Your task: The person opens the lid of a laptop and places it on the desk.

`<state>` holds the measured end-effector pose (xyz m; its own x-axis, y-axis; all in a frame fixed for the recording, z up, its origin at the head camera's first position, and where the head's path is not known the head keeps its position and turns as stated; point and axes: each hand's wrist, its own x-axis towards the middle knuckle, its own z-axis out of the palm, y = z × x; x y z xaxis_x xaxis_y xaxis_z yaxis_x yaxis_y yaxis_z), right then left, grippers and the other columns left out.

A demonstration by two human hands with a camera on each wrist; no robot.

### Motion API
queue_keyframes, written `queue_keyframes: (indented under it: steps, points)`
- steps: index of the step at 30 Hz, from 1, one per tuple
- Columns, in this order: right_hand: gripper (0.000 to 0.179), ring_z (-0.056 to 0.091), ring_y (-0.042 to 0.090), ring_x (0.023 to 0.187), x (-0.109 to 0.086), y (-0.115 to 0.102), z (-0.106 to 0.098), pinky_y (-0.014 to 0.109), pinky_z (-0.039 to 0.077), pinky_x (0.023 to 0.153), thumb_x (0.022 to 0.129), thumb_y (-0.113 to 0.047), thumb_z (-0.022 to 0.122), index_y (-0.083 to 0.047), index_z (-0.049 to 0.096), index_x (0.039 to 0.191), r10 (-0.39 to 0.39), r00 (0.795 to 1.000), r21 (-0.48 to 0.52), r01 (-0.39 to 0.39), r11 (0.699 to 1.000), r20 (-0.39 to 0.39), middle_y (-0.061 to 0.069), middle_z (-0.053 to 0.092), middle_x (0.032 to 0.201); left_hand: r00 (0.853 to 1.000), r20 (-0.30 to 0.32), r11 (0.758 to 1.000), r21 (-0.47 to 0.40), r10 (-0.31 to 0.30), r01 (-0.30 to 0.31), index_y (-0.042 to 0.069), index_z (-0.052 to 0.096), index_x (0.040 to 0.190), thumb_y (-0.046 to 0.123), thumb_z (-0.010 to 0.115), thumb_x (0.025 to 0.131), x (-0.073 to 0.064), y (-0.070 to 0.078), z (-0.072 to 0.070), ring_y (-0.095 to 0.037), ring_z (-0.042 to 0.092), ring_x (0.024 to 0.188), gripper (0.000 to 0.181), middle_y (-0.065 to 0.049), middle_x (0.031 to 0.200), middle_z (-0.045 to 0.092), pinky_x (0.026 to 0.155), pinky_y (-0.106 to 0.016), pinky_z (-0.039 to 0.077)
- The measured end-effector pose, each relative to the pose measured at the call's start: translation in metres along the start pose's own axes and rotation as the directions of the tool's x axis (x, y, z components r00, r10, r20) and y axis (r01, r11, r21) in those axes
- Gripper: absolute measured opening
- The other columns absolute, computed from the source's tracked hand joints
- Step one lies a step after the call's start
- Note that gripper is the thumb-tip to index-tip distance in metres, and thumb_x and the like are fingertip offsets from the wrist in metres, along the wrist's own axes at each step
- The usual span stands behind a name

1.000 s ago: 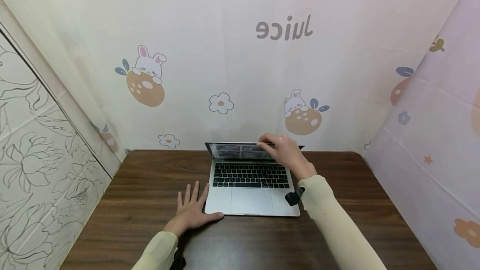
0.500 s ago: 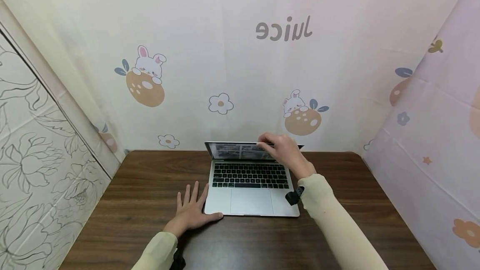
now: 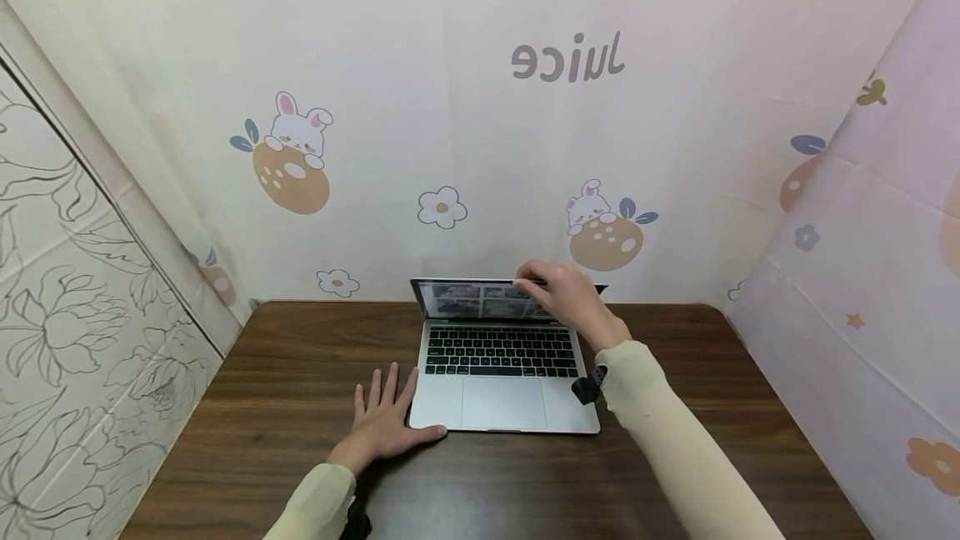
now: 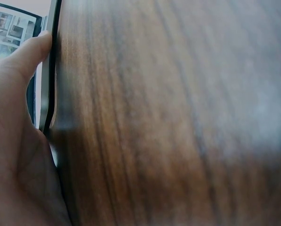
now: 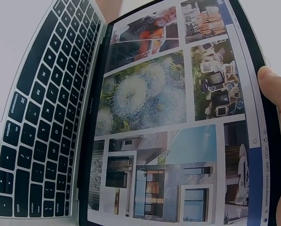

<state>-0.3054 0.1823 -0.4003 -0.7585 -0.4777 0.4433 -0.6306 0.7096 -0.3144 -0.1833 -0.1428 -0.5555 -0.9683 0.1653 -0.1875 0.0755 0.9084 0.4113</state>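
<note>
A silver laptop (image 3: 501, 382) with a black keyboard stands on the dark wooden table (image 3: 285, 407), its lid partly raised. My right hand (image 3: 566, 298) pinches the lid's top edge right of centre; the thumb (image 5: 275, 89) lies on the screen's bezel. The screen (image 5: 173, 127) shows a grid of photos beside the keyboard (image 5: 41, 113). My left hand (image 3: 384, 419) lies flat on the table with spread fingers, its thumb along the laptop's front left corner. In the left wrist view that thumb (image 4: 25, 56) rests against the laptop's thin edge (image 4: 48, 75).
A cartoon-printed cloth backdrop (image 3: 480, 123) hangs right behind the table, and a pale purple one (image 3: 870, 273) closes the right side. A floral panel (image 3: 82, 315) stands on the left. Bare wood shows on both sides of the laptop.
The right hand has lifted the laptop lid a little, so the screen shows slightly more. The left hand has not moved.
</note>
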Motion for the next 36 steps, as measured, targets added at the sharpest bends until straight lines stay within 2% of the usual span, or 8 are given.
queue_keyframes:
  steps: [9, 16, 21, 28, 36]
  points:
    - [0.019, 0.064, 0.007, 0.066, 0.003, 0.004, 0.001, 0.034, 0.055, 0.064, 0.102, -0.034, 0.065, -0.019, 0.073, 0.111, -0.008, 1.0, -0.02, 0.008, 1.0, -0.004, 0.0, 0.079, 0.097, 1.0, -0.024, 0.998, -0.053, 0.02, -0.021, 0.023, 0.016, 0.167, 0.092, 0.056, 0.074, 0.0, -0.002, 0.002, -0.047, -0.005, 0.158, 0.122, -0.017, 0.174, 0.002, 0.119, -0.071, -0.013]
    - [0.018, 0.06, 0.007, 0.063, 0.005, 0.004, 0.0, 0.033, 0.052, 0.062, 0.102, -0.034, 0.066, -0.02, 0.073, 0.11, 0.009, 1.0, -0.032, -0.009, 0.999, 0.0, -0.001, 0.078, 0.095, 1.0, -0.018, 1.0, -0.009, -0.002, 0.002, 0.028, 0.013, 0.167, 0.097, 0.052, 0.071, 0.006, -0.009, 0.011, -0.042, -0.01, 0.159, 0.124, -0.011, 0.174, -0.004, 0.121, -0.068, -0.013]
    - [0.018, 0.057, 0.007, 0.062, 0.006, 0.004, -0.001, 0.033, 0.048, 0.06, 0.103, -0.034, 0.065, -0.02, 0.073, 0.11, 0.028, 0.999, -0.03, -0.028, 0.999, 0.015, -0.001, 0.078, 0.095, 1.0, -0.029, 1.0, -0.014, -0.005, 0.005, 0.03, 0.012, 0.167, 0.098, 0.052, 0.069, 0.011, -0.013, 0.016, -0.041, -0.01, 0.159, 0.125, -0.009, 0.174, -0.004, 0.121, -0.068, -0.012]
    - [0.018, 0.062, 0.009, 0.068, 0.009, 0.005, -0.002, 0.034, 0.051, 0.062, 0.103, -0.036, 0.063, -0.022, 0.072, 0.11, 0.047, 0.999, -0.016, -0.047, 0.999, 0.027, -0.002, 0.078, 0.099, 0.999, -0.033, 1.0, 0.007, -0.007, 0.007, 0.031, 0.013, 0.167, 0.099, 0.052, 0.068, 0.012, -0.013, 0.017, -0.041, -0.008, 0.16, 0.126, -0.008, 0.174, -0.004, 0.121, -0.068, -0.011]
    - [0.021, 0.067, 0.013, 0.077, 0.014, 0.002, -0.004, 0.039, 0.054, 0.068, 0.104, -0.038, 0.062, -0.021, 0.071, 0.111, 0.071, 0.996, -0.015, -0.07, 0.997, 0.052, -0.001, 0.078, 0.102, 0.999, -0.035, 1.0, -0.009, -0.009, 0.009, 0.031, 0.013, 0.167, 0.1, 0.05, 0.068, 0.01, -0.013, 0.015, -0.041, -0.007, 0.16, 0.126, -0.008, 0.174, -0.003, 0.121, -0.068, -0.011]
